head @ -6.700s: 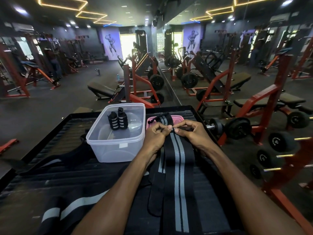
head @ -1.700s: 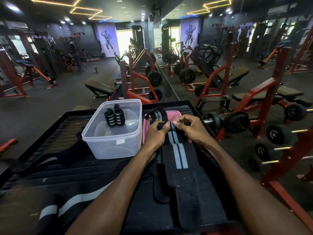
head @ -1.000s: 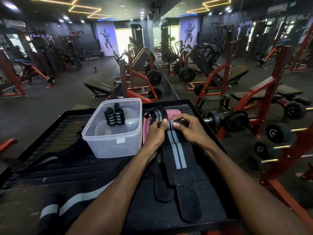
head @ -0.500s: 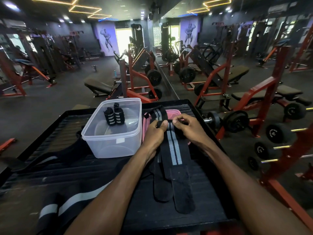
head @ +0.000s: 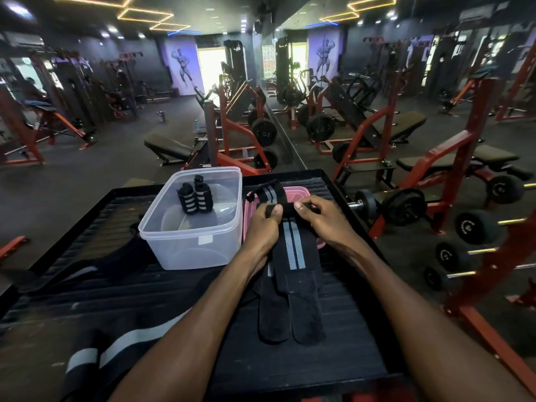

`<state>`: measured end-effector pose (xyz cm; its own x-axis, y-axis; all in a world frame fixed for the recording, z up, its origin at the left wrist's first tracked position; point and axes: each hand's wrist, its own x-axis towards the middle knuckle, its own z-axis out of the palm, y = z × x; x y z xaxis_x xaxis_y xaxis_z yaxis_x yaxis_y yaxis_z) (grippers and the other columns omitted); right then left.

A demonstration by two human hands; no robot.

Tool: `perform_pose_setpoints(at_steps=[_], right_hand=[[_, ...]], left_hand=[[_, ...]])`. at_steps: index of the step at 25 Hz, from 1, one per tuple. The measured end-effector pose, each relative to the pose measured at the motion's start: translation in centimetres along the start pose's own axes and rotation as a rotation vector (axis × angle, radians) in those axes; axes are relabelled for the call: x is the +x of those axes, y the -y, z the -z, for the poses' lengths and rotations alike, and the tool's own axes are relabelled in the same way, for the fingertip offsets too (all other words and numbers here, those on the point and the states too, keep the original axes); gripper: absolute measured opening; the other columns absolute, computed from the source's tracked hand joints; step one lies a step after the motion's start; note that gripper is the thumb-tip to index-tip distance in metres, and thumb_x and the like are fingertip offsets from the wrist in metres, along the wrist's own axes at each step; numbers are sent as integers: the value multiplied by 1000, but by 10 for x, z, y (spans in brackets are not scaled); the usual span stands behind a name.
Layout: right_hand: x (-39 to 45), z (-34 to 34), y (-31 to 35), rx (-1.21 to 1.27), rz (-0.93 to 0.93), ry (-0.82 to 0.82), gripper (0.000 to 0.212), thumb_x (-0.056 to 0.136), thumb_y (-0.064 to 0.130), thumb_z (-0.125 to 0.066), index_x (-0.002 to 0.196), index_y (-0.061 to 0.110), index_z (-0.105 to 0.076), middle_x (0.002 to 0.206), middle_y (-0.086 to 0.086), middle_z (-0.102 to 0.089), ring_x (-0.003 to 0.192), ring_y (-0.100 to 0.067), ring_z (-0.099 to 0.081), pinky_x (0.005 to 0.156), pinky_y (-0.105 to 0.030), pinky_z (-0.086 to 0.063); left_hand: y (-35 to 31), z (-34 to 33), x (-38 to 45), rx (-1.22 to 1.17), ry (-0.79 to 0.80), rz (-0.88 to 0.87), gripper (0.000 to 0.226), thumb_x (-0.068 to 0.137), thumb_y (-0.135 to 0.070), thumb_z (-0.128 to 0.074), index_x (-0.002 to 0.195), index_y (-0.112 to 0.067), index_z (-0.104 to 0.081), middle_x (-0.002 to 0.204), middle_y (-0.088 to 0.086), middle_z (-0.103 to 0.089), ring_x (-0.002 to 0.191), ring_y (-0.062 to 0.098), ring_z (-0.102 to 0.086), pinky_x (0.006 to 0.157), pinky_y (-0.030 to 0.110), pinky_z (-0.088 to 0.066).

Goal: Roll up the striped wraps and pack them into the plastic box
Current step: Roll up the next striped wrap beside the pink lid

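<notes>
A dim gym fills the background, with red-framed benches, weight plates and a mirror wall that doubles much of the equipment; the far machines blur into shadow. Nearest the camera lies a black ribbed platform (head: pixel 95 288) with a raised rim, cut off along the bottom and left edges.

On it stands a clear plastic box (head: pixel 191 245), open-topped, holding two rolled wraps (head: pixel 195 197) that stand upright side by side toward its back wall. Just right of the box lies a pink lid (head: pixel 295 192), mostly hidden beneath cloth and hands.

The left hand (head: pixel 264 224) and right hand (head: pixel 324 219) sit close together over the lid, each pinching an end of the rolled-up portion of a striped wrap (head: pixel 293 250). The fingers below the roll are out of sight. The wrap's unrolled tail runs back toward the person, its grey stripes giving way to a plain black end. A second black strap (head: pixel 269 309) lies beside it on the left, partly under the left forearm, so its upper end cannot be traced. Another striped piece (head: pixel 268 192) pokes out beyond the hands.

At lower left, a wider black band with a pale stripe (head: pixel 124 346) runs out of the picture, its full shape unclear.
</notes>
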<state>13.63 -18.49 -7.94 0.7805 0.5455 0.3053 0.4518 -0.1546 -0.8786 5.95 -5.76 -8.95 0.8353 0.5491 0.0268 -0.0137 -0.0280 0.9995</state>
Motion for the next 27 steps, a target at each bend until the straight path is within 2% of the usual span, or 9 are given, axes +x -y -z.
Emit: perform_pose_setpoints(at_steps=[3, 5, 7, 10, 13, 16, 17, 23, 27], right_hand=[[1, 1, -2, -14, 26, -23, 12, 95, 24, -63, 98, 15, -70, 95, -4, -72, 94, -20, -67, 90, -42, -52], [0, 1, -1, 18, 52, -10, 10, 94, 15, -64, 102, 15, -69, 98, 1, -71, 98, -18, -67, 90, -38, -53], [-2, 0, 2, 56, 52, 3, 13, 94, 13, -63, 106, 13, -67, 97, 3, -69, 94, -15, -66, 80, -29, -55], [-2, -1, 4, 69, -13, 12, 18, 97, 24, -60, 107, 10, -67, 92, 1, -68, 83, -14, -65, 61, -16, -50], [0, 0, 1, 21, 25, -29, 14, 97, 23, -61, 102, 12, -69, 96, -2, -70, 91, -17, -66, 80, -30, -52], [-1, 2, 1, 51, 47, -24, 7, 95, 16, -63, 100, 17, -68, 93, 9, -68, 89, -6, -64, 81, -25, -50], [-1, 1, 1, 79, 31, -21, 7, 95, 17, -64, 99, 15, -68, 92, 8, -68, 88, -7, -65, 81, -25, -51], [1, -1, -3, 88, -25, -24, 29, 99, 34, -57, 86, 10, -67, 77, 2, -64, 75, -17, -60, 70, -35, -46], [2, 1, -3, 63, 26, -83, 18, 99, 25, -58, 98, 10, -68, 87, -1, -67, 89, -30, -67, 76, -42, -52]], left_hand=[[-1, 1, 1, -103, 59, 44, 34, 101, -34, -55, 123, -10, -65, 114, 12, -74, 107, 28, -72, 102, 49, -54], [1, 2, 2, -144, 90, 72, 46, 96, -45, -58, 125, -10, -65, 115, 14, -75, 107, 30, -72, 101, 49, -55], [5, 3, 4, -96, 70, 49, 45, 95, -47, -58, 123, -13, -66, 113, 10, -76, 105, 26, -73, 99, 48, -56], [4, 1, 4, -77, 13, 9, 17, 102, -29, -56, 113, -19, -65, 111, 8, -74, 105, 25, -72, 98, 46, -56], [3, -2, 4, -143, 48, 22, 12, 101, -23, -58, 110, -17, -63, 113, 13, -73, 107, 28, -71, 98, 46, -56], [5, 0, 6, -222, 135, 53, 50, 88, -44, -68, 125, -11, -64, 119, 13, -74, 113, 30, -70, 104, 50, -52], [7, 0, 7, -205, 130, 53, 51, 89, -45, -67, 126, -11, -64, 118, 12, -74, 112, 29, -71, 104, 50, -52], [9, -4, 5, -78, 44, -43, 11, 100, -17, -60, 110, -12, -62, 116, 21, -70, 108, 34, -68, 100, 49, -54], [4, -4, 2, -283, 144, 40, 30, 100, -24, -60, 124, -5, -63, 119, 21, -72, 111, 33, -70, 99, 46, -56]])
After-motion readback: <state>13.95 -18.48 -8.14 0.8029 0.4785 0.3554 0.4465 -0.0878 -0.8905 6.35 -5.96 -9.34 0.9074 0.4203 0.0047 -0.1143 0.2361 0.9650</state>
